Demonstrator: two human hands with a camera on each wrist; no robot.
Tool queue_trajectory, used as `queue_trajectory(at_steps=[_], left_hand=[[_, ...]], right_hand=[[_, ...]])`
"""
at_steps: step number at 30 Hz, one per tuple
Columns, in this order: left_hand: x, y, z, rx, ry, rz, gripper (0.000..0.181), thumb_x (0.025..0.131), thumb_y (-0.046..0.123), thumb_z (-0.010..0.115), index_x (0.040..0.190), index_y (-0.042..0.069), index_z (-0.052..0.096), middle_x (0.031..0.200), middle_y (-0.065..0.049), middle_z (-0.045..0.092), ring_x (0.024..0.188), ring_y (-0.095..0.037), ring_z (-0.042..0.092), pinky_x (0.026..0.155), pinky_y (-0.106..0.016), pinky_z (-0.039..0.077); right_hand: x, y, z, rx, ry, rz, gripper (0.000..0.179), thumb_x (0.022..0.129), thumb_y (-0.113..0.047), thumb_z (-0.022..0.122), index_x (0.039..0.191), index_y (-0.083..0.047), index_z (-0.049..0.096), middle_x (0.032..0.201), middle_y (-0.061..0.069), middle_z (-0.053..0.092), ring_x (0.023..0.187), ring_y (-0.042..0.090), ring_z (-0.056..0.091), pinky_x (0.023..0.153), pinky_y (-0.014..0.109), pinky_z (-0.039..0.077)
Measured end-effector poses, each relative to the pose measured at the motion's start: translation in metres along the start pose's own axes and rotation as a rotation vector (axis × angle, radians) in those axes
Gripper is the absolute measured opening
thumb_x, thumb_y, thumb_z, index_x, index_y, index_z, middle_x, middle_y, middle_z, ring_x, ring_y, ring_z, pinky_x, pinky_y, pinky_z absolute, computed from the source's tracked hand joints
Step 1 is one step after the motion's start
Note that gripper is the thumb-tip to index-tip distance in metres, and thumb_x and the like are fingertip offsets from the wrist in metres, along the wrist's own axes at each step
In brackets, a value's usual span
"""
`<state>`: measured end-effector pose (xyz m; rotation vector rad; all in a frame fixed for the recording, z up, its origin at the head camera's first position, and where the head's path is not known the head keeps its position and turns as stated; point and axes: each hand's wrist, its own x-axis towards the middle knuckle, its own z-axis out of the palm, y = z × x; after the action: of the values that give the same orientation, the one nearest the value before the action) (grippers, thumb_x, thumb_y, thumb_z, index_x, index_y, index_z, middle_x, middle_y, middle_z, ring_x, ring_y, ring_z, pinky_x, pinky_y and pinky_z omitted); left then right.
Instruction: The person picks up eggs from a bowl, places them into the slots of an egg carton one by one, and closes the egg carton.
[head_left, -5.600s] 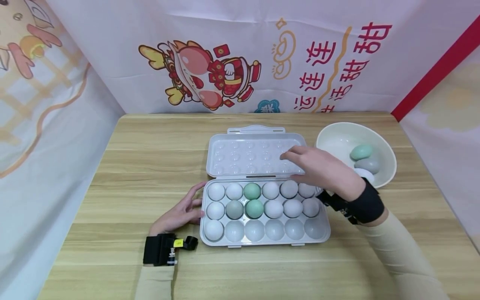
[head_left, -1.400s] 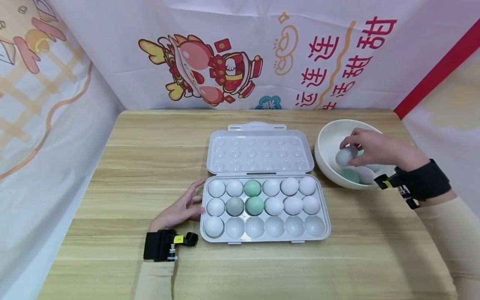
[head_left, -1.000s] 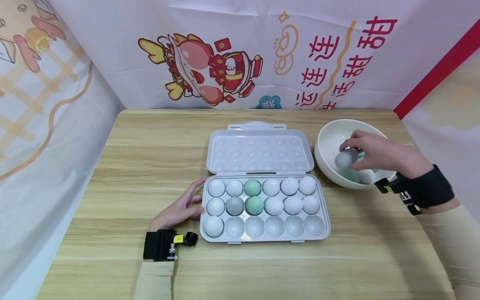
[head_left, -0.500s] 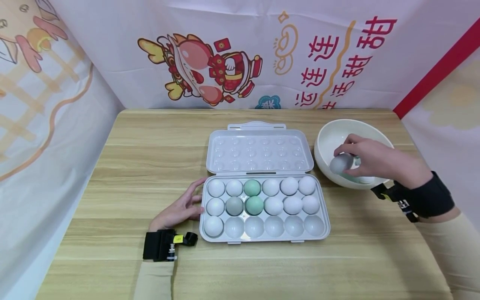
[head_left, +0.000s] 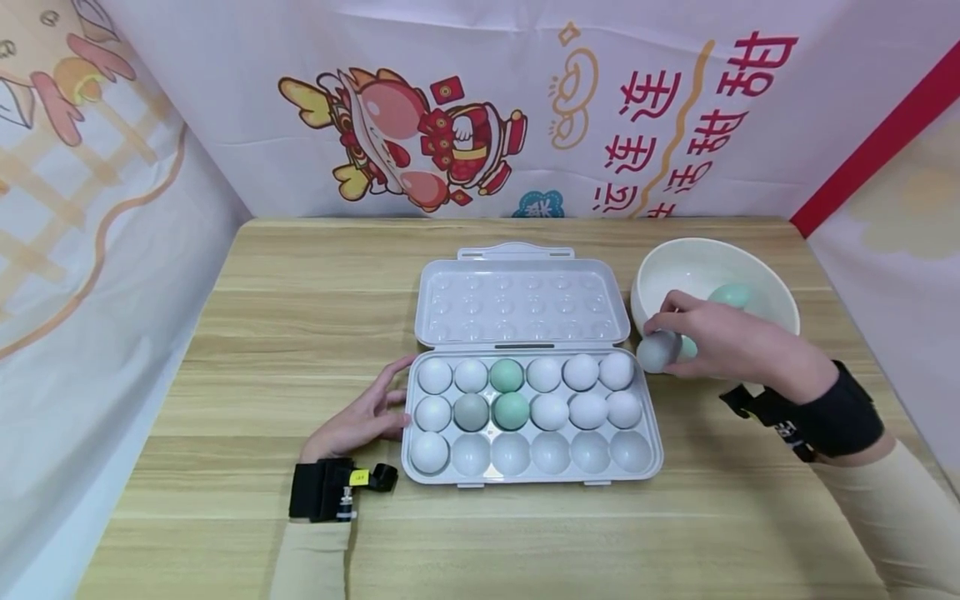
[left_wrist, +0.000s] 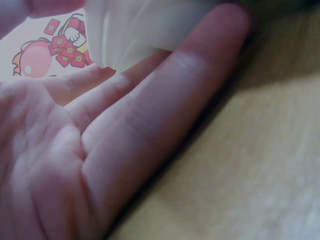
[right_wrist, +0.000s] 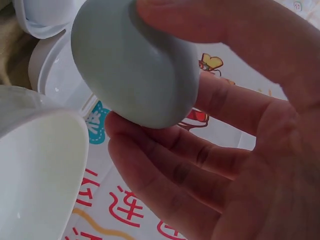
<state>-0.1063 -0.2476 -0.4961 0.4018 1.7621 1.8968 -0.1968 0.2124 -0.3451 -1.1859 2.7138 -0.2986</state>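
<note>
My right hand [head_left: 723,337] pinches a grey egg [head_left: 659,351] between thumb and fingers, over the near left rim of the cream bowl [head_left: 660,275]. Close up in the right wrist view, the egg [right_wrist: 135,65] looks pale grey-green and smooth. The egg box [head_left: 457,480] lies unfolded, its two upper rows filled with white, grey and green eggs. In its front row only the leftmost cup holds a white egg [head_left: 430,452]. Touching the box's left end, my left hand [head_left: 360,421] has its fingers loosely extended; the left wrist view shows them against the box's wall [left_wrist: 135,30].
Inside the bowl a green egg [head_left: 730,294] shows, and another green one peeks out beside the right fingers; my hand hides the rest. The box's lid [head_left: 522,300] lies back toward the printed cloth [head_left: 337,33] behind the wooden table [head_left: 300,292].
Over the last second my right hand has lifted the grey egg from inside the bowl and carried it left and nearer, to the box's upper right corner. The left hand stays put.
</note>
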Motion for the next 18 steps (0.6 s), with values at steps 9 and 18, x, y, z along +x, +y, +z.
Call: queue_trajectory(at_steps=[9,18], left_hand=[[-0.001,0.001,0.000,-0.004,0.004,-0.004,0.081,0.095,0.001,0.055,0.155,0.018,0.003,0.139,-0.040,0.032,0.111,-0.037,0.057,0.083,-0.052,0.053],[-0.001,0.002,0.001,0.004,0.005,-0.007,0.081,0.096,0.002,0.055,0.155,0.019,0.003,0.138,-0.039,0.034,0.111,-0.039,0.056,0.083,-0.052,0.053]], right_hand=[[0.004,-0.021,0.011,0.006,0.010,-0.064,0.044,0.067,-0.013,0.089,0.106,-0.006,0.071,0.098,0.003,0.054,0.079,0.012,0.057,0.069,0.030,0.055],[0.010,-0.040,0.024,-0.041,0.040,-0.204,0.043,0.065,-0.011,0.090,0.102,-0.007,0.069,0.097,0.005,0.052,0.078,0.015,0.059,0.065,0.028,0.055]])
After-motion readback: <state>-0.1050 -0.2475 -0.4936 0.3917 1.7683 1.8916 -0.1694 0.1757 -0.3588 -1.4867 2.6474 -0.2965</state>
